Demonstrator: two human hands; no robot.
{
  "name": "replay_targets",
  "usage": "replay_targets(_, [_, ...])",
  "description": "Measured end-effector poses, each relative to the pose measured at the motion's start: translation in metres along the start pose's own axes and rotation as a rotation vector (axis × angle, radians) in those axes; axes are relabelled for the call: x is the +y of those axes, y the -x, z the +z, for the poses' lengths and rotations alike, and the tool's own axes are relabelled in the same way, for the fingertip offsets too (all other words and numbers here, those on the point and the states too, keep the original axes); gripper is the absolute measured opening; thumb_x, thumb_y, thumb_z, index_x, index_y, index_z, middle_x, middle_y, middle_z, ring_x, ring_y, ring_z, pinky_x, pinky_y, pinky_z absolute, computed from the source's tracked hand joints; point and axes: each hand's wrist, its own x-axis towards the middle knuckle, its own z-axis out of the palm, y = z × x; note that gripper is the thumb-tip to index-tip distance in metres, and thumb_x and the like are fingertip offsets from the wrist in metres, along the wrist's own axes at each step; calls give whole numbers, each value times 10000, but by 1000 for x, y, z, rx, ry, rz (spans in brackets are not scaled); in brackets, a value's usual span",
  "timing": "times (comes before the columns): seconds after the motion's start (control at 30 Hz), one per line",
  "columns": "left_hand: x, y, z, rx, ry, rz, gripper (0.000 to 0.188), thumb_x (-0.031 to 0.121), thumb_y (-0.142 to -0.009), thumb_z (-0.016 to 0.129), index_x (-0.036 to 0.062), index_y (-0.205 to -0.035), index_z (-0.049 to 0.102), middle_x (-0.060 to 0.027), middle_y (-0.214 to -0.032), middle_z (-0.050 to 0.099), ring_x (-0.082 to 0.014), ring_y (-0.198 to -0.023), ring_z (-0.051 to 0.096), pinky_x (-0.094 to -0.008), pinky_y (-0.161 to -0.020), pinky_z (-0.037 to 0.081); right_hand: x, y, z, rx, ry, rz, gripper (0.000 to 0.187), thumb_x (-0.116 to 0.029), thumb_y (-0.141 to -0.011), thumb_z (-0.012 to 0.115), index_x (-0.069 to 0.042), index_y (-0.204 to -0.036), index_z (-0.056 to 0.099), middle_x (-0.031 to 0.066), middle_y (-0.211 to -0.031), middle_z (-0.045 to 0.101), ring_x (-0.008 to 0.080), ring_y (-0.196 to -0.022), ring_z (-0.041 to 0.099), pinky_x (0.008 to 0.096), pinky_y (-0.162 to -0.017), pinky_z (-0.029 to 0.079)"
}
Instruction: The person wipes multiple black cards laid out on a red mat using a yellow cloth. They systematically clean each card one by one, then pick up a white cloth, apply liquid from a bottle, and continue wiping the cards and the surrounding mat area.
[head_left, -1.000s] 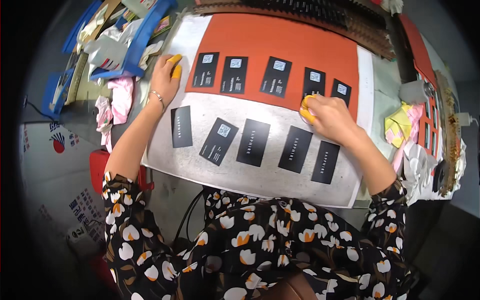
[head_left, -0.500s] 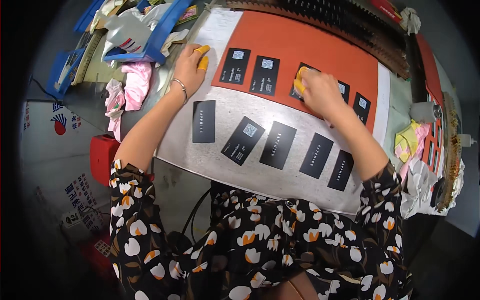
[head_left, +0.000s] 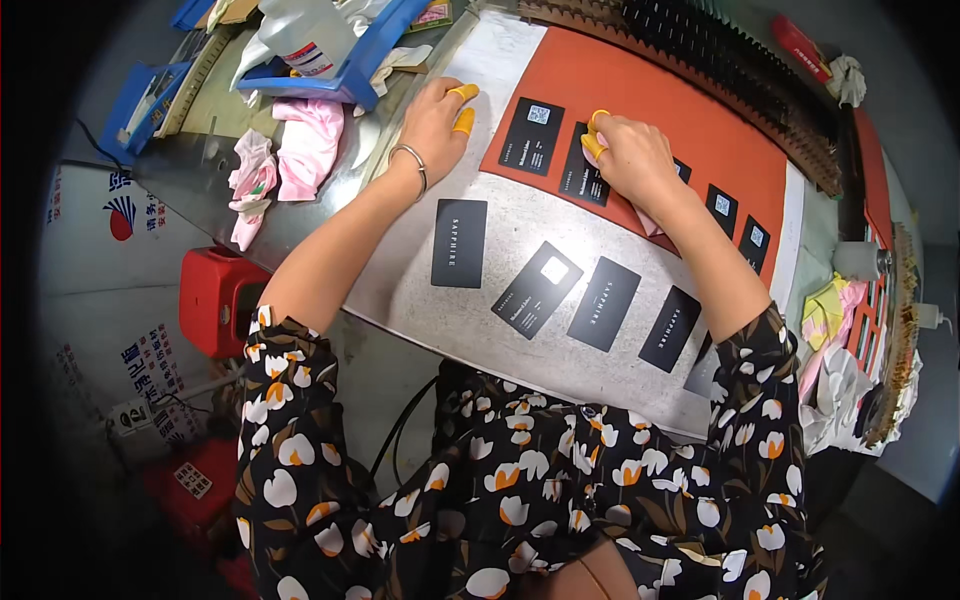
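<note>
My right hand, with yellow finger cots on thumb and forefinger, pinches a pink cloth that is mostly hidden under the palm. Its fingertips press at the upper part of a black card in the row on the orange-red sheet. Left of it lies another black card with a pale square code. My left hand, also wearing yellow finger cots, rests with fingers apart at the left edge of the metal plate. More black cards are spread nearer me, one tilted with its code upward.
A blue tray with a clear plastic bottle stands at the far left, beside crumpled pink cloths. Dark toothed strips run along the back. Yellow and white rags lie at the right; a red stool stands lower left.
My right hand has moved left along the row, from the third card to the second. My left hand stays at the plate's edge. The whole view has shifted slightly.
</note>
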Motion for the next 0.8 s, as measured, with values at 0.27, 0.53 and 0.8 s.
replay_targets(0.27, [-3,2,0,27,55,-23,292,-30,-742,515,0,-1023,586,-150,-1078,518,-321,-977,508,-344,-844,420,-38,33,-6,-120,-130,-198,122,-124,-778,548,-5,-802,549,175,-758,594,365,-687,580,445,-603,454])
replay_targets(0.53, [-5,3,-1,25,137,-67,274,9,-724,528,14,-983,615,-121,-1082,533,-307,-993,507,-378,-861,407,-51,-45,25,-10,-21,-81,124,-96,-752,546,-14,-844,551,178,-780,605,366,-737,579,450,-635,445])
replay_targets(0.8, [-14,2,2,58,376,-82,265,9,-777,513,21,-1027,600,-139,-1031,559,-299,-947,545,-330,-831,435,-77,48,-18,-190,-178,-298,89,-88,-746,568,-17,-792,542,166,-777,581,357,-683,562,394,-582,458])
